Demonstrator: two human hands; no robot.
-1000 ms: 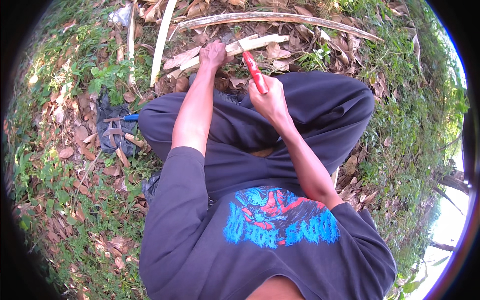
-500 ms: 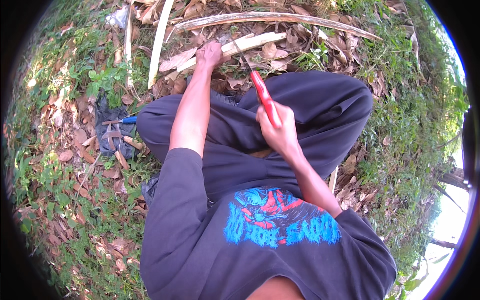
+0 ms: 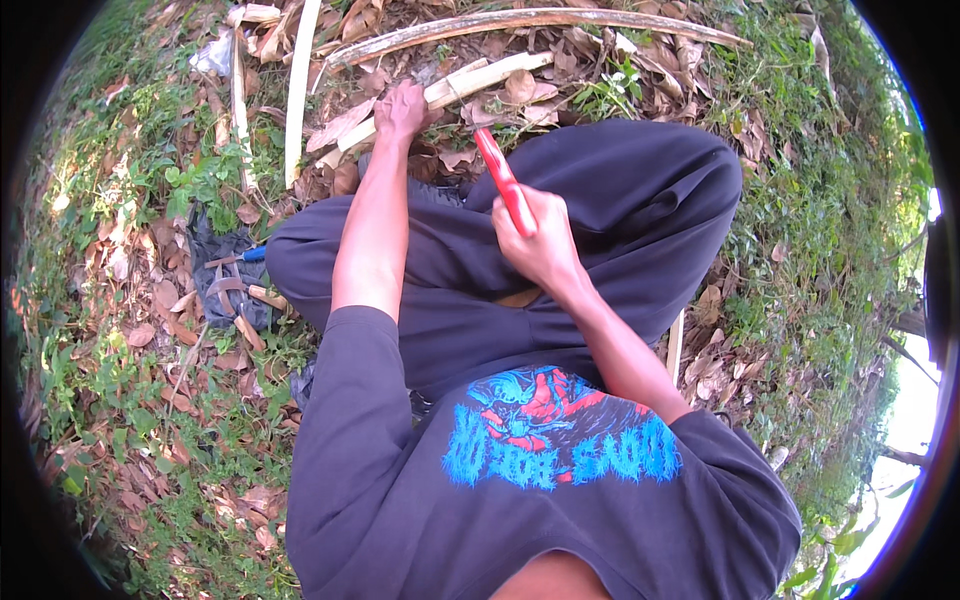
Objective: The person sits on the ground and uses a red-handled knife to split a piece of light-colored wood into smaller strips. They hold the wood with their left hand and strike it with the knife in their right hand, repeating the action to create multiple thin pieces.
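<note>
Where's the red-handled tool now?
In the head view's upper middle, the red-handled tool is in the right hand, reaching the pale wood right of the left hand.

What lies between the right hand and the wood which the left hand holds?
In the head view, a tool's red handle extends from the right hand; its thin blade reaches the wood.

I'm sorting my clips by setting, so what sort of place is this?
Outdoors, perhaps a garden or the edge of woods: there's grass, scattered dry leaves and, at the right edge, what looks like a branch against bright light.
</note>
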